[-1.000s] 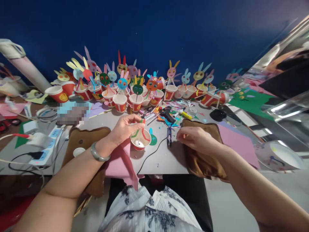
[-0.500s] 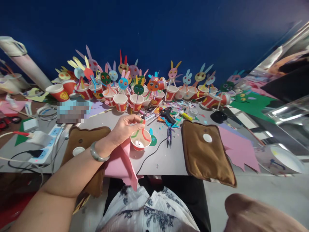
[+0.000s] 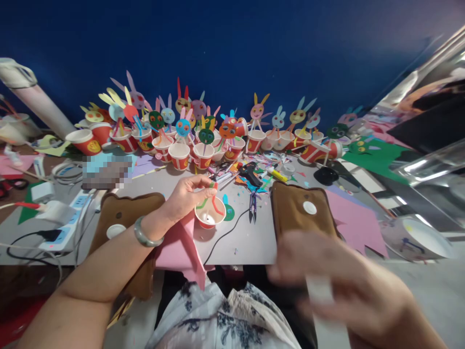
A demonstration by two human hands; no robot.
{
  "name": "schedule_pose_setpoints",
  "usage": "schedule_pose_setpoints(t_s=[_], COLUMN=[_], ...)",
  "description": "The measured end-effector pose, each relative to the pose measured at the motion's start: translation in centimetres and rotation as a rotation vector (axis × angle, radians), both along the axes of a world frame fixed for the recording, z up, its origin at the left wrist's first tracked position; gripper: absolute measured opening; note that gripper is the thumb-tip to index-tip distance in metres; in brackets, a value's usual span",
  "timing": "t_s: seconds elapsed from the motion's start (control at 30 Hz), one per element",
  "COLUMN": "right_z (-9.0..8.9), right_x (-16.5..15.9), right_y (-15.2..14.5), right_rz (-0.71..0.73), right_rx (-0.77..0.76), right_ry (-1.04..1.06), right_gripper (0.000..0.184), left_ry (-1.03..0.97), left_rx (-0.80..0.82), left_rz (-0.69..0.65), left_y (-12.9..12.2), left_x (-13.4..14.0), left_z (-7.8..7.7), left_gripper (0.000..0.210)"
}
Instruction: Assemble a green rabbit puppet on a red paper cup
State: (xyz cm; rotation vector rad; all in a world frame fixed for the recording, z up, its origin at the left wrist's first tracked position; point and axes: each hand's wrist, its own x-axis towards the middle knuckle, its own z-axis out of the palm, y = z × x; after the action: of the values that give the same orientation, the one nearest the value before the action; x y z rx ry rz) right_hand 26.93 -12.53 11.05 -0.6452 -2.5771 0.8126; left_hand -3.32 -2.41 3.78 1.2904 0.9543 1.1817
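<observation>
My left hand (image 3: 189, 194), with a bangle at the wrist, pinches the top of folded green and red paper strips (image 3: 215, 195). The strips spread down into a red and white paper cup (image 3: 209, 213) that stands on the table. Just right of the cup lies a green paper rabbit head (image 3: 228, 211). Pink paper (image 3: 178, 247) sits under my left wrist and hangs over the table edge. My right hand (image 3: 327, 276) is smeared by motion in front of the right brown pad; something pale shows among its fingers, too blurred to name.
Two brown cushioned pads (image 3: 303, 208) lie left and right. Behind are a black glue gun (image 3: 251, 173), purple-handled snips (image 3: 253, 208) and paper scraps. Several cups with paper rabbits (image 3: 178, 156) line the blue wall. A power strip (image 3: 70, 223) with cables is at left.
My right hand has come up from the lower right corner toward the table's front edge. The left hand still pinches the strips over the cup; the view has shifted slightly.
</observation>
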Motion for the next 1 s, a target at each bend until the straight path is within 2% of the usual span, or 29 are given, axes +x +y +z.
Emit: schedule_pose_setpoints(t_s=[0.03, 0.07, 0.1, 0.13, 0.17, 0.23, 0.3, 0.47, 0.67, 0.77, 0.83, 0.87, 1.0], right_z=[-0.5, -1.1, -1.7, -2.5, -3.2, -4.6, -5.7, -7.2, -7.4, -6.9, -6.4, -6.1, -4.6], right_x=[-0.4, -0.6, -0.6, -0.4, 0.0, 1.0, 2.1, 3.5, 4.7, 3.5, 1.4, 0.1, -5.8], right_y=[3.0, 6.1, 9.2, 12.0, 14.5, 18.4, 21.0, 23.6, 23.5, 22.7, 21.7, 21.1, 18.2], right_rz=[-0.164, -0.425, -0.66, -0.813, -0.901, -0.976, -1.031, -1.039, -0.975, -0.978, -0.966, -0.931, -0.577], right_rx=[0.057, 0.152, 0.227, 0.268, 0.273, 0.244, 0.162, 0.114, 0.195, 0.256, 0.243, 0.158, -0.368], right_ry=[-0.001, -0.038, -0.151, -0.322, -0.504, -0.623, -0.805, -0.846, -0.723, -0.61, -0.493, -0.321, 0.252], right_gripper=[0.027, 0.027, 0.03, 0.034, 0.037, 0.038, 0.037, 0.03, 0.024, 0.018, 0.019, 0.018, 0.022], left_ry=[0.005, 0.013, 0.022, 0.028, 0.029, 0.022, 0.01, -0.012, -0.031, -0.028, -0.023, -0.021, -0.052], left_rx=[0.0, 0.004, 0.01, 0.017, 0.022, 0.016, -0.006, -0.039, -0.048, -0.045, -0.035, -0.031, -0.028], left_rz=[0.001, 0.005, 0.01, 0.015, 0.016, 0.015, 0.008, 0.019, 0.023, 0.017, 0.026, 0.032, 0.051], left_y=[0.0, 0.0, 0.0, 0.0, 0.0, 0.0, 0.1, 0.2, 0.3, 0.1, 0.0, 0.0, 0.0], left_x=[0.0, 0.1, 0.1, 0.1, 0.2, 0.2, 0.3, 0.5, 0.6, 0.6, 0.6, 0.7, 0.9], left_z=[0.0, 0.0, -0.1, -0.1, -0.2, -0.5, -0.7, -0.7, -0.4, -0.3, -0.3, -0.2, -0.4], left_gripper=[0.016, 0.017, 0.017, 0.018, 0.019, 0.021, 0.024, 0.028, 0.025, 0.023, 0.021, 0.021, 0.025])
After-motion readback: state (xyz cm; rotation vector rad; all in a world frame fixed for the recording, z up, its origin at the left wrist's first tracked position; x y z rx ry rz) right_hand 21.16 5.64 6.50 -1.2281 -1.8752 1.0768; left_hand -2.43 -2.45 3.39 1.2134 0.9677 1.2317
